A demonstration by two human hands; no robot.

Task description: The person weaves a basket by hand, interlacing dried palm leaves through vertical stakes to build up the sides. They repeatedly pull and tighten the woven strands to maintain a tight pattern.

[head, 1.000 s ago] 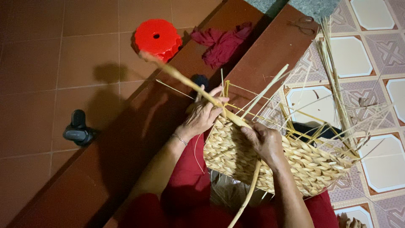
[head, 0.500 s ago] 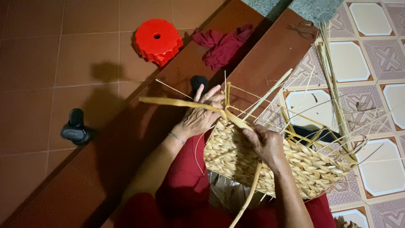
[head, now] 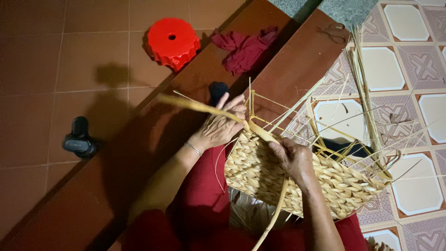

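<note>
Left hand [head: 222,126] pinches a straw strand [head: 195,106], fingers partly spread; right hand [head: 292,158] seemingly grips the basket [head: 297,181] rim

Your left hand [head: 222,126] has swung the long straw strand [head: 200,107] down: a second ago it pointed up toward the red stool [head: 173,42], and now it lies nearly level, clear of it. Your view has drifted, so the stool and the black object [head: 79,139] sit lower and further right.
</note>
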